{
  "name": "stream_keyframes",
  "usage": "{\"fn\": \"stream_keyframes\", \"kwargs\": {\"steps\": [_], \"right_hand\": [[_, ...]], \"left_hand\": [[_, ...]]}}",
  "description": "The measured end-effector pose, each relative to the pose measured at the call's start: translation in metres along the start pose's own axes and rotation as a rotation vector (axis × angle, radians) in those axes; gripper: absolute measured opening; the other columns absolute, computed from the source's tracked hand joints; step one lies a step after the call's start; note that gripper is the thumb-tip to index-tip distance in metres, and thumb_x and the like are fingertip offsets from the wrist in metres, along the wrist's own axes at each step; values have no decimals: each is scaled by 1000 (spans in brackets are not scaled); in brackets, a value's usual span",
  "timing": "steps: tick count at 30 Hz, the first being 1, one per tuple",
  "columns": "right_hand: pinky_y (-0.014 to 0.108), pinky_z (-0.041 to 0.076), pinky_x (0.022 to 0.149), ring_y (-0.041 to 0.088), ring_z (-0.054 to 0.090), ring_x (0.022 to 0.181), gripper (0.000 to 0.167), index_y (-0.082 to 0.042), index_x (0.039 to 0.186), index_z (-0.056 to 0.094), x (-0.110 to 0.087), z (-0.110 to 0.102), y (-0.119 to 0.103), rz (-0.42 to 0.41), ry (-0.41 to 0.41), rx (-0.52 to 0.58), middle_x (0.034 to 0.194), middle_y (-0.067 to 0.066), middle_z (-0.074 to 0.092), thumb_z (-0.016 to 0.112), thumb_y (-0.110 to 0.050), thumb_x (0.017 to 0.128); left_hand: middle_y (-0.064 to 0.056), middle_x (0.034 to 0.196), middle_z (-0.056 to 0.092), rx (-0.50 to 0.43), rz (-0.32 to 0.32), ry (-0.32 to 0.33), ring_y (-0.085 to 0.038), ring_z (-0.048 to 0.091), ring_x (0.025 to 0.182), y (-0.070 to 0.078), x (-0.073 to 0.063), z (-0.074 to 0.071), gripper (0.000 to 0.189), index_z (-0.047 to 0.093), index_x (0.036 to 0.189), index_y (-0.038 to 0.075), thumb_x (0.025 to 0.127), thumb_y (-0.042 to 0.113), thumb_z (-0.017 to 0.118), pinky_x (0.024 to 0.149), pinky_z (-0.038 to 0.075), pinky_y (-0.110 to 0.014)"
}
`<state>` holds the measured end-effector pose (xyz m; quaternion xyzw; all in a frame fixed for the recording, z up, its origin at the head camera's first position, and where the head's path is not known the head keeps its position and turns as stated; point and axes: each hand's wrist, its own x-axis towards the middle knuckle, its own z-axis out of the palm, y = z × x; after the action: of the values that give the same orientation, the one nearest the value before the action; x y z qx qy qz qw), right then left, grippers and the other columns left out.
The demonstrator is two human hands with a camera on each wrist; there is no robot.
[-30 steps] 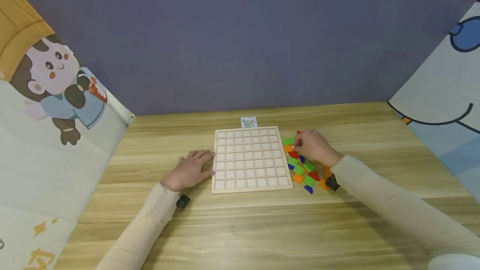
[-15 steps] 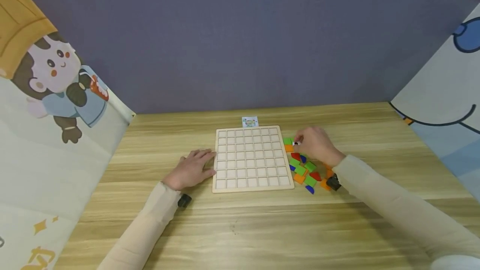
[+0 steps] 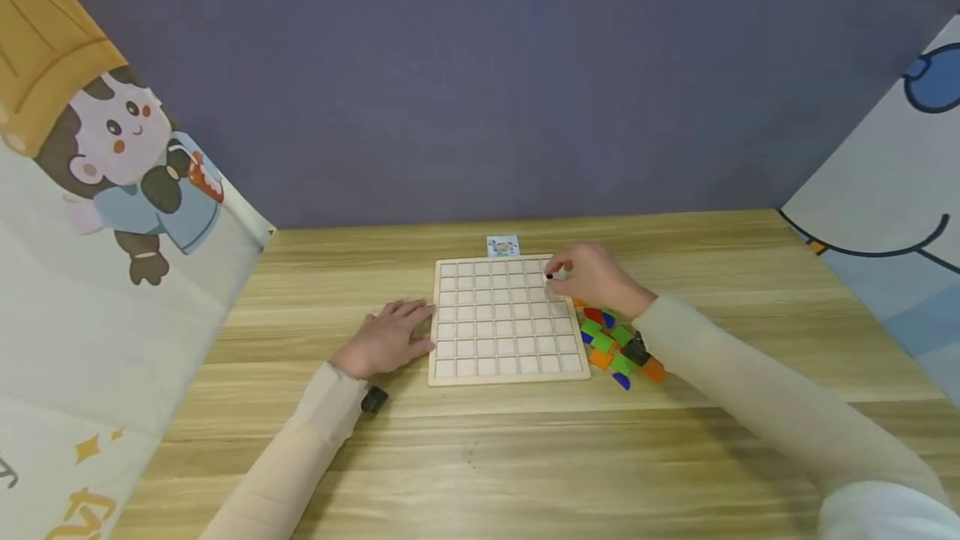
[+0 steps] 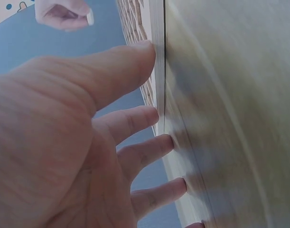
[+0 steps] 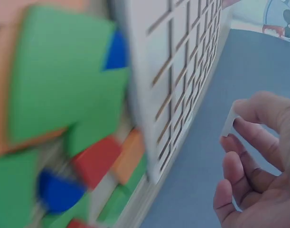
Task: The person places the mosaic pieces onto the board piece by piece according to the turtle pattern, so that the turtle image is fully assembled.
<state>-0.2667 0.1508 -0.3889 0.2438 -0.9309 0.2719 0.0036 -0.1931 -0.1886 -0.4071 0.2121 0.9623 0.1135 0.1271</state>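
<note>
My right hand pinches a small, thin white tile between thumb and fingers, over the upper right corner of a wooden grid board. A black mark shows on the tile in the head view. With fingers spread, my left hand rests on the table at the board's left side, thumb and fingertips right at its edge. The board's square cells hold no pieces. Right of it lies a loose heap of flat pieces: green squares, orange squares, red pieces and blue half-rounds, partly under my right forearm.
A small printed card lies behind the board's top edge. The wood-grain table ends at a dark back wall. Cartoon-printed panels stand at both sides.
My right hand has picked the white tile from the heap and carried it left, over the board's upper right corner. The left hand stays at the board's left edge.
</note>
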Motion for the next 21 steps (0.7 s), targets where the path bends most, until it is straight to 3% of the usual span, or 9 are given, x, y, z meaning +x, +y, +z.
{"fn": "stream_keyframes", "kwargs": {"steps": [10, 15, 21], "right_hand": [[34, 46, 70, 17, 56, 83, 14, -12, 95, 76, 44, 24, -35, -40, -82, 42, 91, -5, 66, 74, -19, 83], [33, 45, 70, 15, 55, 76, 8, -14, 89, 76, 68, 39, -53, -78, -89, 23, 87, -4, 66, 73, -19, 83], [32, 45, 68, 14, 54, 64, 6, -15, 87, 77, 83, 54, -66, -53, -139, 43, 85, -5, 67, 75, -18, 83]], "left_hand": [[-11, 153, 25, 6, -9, -15, -40, 20, 137, 2, 0, -3, 62, 30, 149, 13, 97, 38, 51, 97, 22, -71], [-9, 153, 26, 5, -30, -17, -38, 21, 137, 3, 2, -4, 62, 31, 149, 14, 97, 39, 52, 98, 22, -71], [-9, 153, 26, -7, -47, -27, -37, 20, 138, 4, 2, -4, 62, 31, 149, 14, 96, 40, 53, 98, 22, -71]]}}
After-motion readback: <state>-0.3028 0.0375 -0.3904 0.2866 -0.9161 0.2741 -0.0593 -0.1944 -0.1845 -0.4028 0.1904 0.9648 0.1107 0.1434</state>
